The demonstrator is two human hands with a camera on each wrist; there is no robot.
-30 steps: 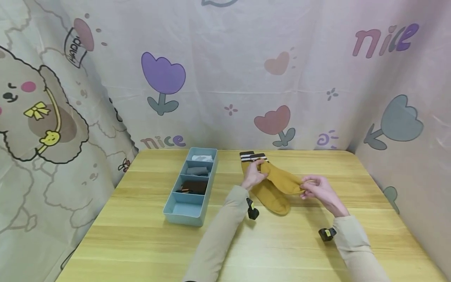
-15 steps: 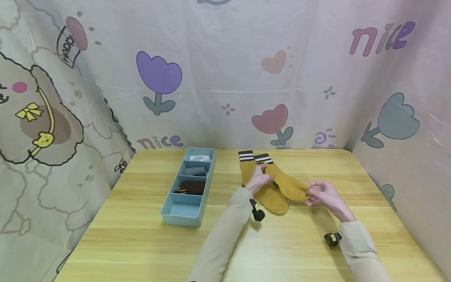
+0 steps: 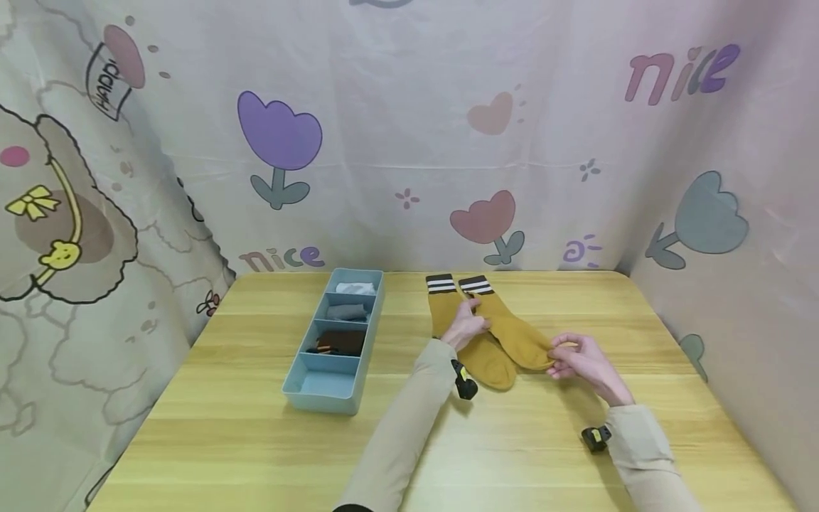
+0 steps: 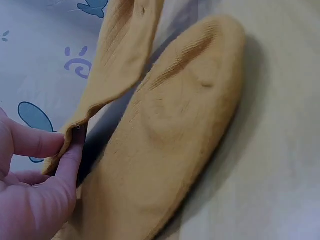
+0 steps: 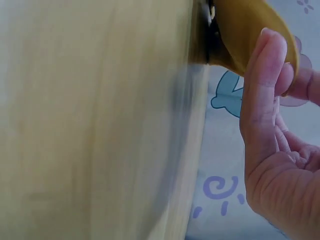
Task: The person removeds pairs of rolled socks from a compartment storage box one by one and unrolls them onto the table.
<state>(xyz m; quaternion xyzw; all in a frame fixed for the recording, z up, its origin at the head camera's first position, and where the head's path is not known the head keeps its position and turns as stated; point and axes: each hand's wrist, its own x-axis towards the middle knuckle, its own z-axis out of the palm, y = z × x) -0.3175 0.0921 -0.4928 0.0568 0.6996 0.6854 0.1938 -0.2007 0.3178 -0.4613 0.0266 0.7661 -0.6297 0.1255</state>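
Note:
Two mustard-yellow socks with dark, white-striped cuffs lie side by side toward the back of the table. The left sock (image 3: 489, 361) is flat, its upper part partly covered by my left hand (image 3: 465, 325). That hand pinches the edge of the right sock (image 3: 512, 331) below its cuff, as the left wrist view shows between thumb and fingers. At the toe end, my right hand (image 3: 582, 363) pinches the same sock and keeps the toe slightly raised off the wood. In the right wrist view the sock's toe (image 5: 250, 30) is between thumb and fingers.
A light-blue divided box (image 3: 320, 407) stands left of the socks. Its compartments hold a white folded item (image 3: 355, 289), a grey rolled item (image 3: 346, 312) and a dark brown item (image 3: 342, 342); the front compartment (image 3: 326, 384) shows its bare bottom. A printed curtain (image 3: 384, 142) hangs behind the table.
The right sock has been lowered and straightened beside the left one, its cuff now apart from the other. My right hand moved slightly down with the toe; both hands keep their pinch.

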